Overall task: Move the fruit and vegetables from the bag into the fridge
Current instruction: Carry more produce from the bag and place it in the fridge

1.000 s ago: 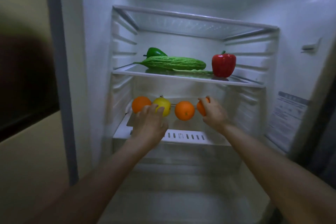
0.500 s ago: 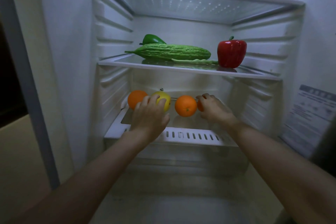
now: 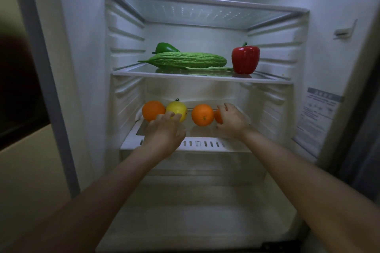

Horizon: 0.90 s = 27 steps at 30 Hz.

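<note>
Two bare forearms are reaching into the open fridge (image 3: 86,68), one from each lower corner. Nearest, below the hands, the bottom of the fridge is showing one clear drawer front with bare white floor in front of it.

The left hand (image 3: 164,133) is lying over the slotted front edge of the lower shelf (image 3: 201,144), its fingers loosely bent and its fingertips (image 3: 174,116) touching the yellow fruit (image 3: 177,109); it is not closing round it. The right hand (image 3: 231,121) is curling round the third orange (image 3: 218,116) at the right end of the row, hiding most of it.

Four fruits are sitting in a row on that shelf: the first orange (image 3: 153,110) at the left, touching the yellow fruit, then a gap, then the second orange (image 3: 202,115) just beside the held one. Right of the right hand the shelf is lying open up to the ribbed wall.

Farther back, the glass shelf (image 3: 144,72) above is carrying three vegetables: one bitter gourd (image 3: 185,59) lying lengthwise, one green pepper (image 3: 165,47) behind it, and one red pepper (image 3: 245,59) standing upright at the right, well apart from the gourd. The top glass shelf (image 3: 205,14) is showing nothing on it.
</note>
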Tool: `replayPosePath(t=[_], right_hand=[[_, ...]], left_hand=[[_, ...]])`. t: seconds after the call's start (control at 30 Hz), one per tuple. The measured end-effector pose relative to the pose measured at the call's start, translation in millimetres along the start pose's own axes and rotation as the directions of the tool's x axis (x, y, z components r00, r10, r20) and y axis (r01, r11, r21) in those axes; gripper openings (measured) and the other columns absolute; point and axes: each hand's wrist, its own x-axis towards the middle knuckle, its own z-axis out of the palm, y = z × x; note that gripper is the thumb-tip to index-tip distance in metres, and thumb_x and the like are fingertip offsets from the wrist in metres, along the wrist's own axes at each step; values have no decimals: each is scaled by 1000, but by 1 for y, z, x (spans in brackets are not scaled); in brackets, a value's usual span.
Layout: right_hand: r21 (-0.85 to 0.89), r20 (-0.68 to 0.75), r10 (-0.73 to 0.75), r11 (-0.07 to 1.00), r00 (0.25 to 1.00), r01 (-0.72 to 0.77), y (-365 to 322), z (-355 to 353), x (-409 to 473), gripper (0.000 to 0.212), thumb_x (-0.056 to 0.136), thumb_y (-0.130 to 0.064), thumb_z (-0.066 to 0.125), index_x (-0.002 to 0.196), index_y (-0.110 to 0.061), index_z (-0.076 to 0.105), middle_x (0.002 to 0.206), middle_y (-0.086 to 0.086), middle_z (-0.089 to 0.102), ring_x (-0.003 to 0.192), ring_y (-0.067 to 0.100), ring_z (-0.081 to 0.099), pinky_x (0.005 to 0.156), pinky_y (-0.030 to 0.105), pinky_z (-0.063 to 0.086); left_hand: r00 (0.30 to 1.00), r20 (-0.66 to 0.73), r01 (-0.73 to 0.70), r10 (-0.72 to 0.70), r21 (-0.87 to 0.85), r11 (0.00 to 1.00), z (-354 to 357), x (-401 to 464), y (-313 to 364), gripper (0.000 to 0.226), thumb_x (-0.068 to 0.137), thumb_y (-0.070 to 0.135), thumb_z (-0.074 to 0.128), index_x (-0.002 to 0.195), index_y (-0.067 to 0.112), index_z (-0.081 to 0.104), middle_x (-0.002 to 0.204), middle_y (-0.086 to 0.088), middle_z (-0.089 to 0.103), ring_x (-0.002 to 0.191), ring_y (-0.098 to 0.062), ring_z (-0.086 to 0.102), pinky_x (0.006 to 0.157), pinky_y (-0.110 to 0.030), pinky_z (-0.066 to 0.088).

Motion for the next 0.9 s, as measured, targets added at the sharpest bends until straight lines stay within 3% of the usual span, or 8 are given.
replayPosePath(t=[0.1,0.3,0.4,0.57,0.9], right_hand=[[7,-2,26,1000,1000,-26,-11,-15,-23,44,81,-25,59,122,-13,50,122,9,48,116,26,45,91,32,36],[21,-60,104,994,993,-103,-38,-53,-101,45,86,-21,52,128,-6,45,134,18,44,119,35,44,92,36,39],[22,-128,104,995,986,-102,-56,-70,-153,33,95,-26,46,119,-5,51,130,16,48,116,30,45,91,36,39],[-39,-131,155,986,979,-161,-82,-101,-245,35,96,-32,43,123,-10,50,123,11,51,112,28,47,87,38,43],[-115,-209,256,952,944,-284,-96,-167,-412,38,98,-29,43,130,-11,50,130,8,51,122,25,45,97,35,40]], left_hand=[[998,-17,-57,57,3,998,-8,-16,0,46,91,34,50,132,14,46,131,-8,49,112,-27,50,84,-43,48],[988,-106,-108,108,11,994,-22,-59,7,37,87,36,53,116,14,53,119,-8,54,106,-28,49,84,-39,41],[988,-119,-105,96,-67,992,-30,-96,19,41,85,33,56,121,14,53,125,-8,52,110,-29,47,87,-40,41],[984,-100,-166,150,-182,969,-45,-158,45,49,87,32,57,130,13,48,133,-8,48,121,-28,42,100,-41,36],[933,-74,-360,352,-207,910,-89,-228,96,44,90,37,50,128,16,47,134,-7,46,122,-28,39,97,-39,35]])
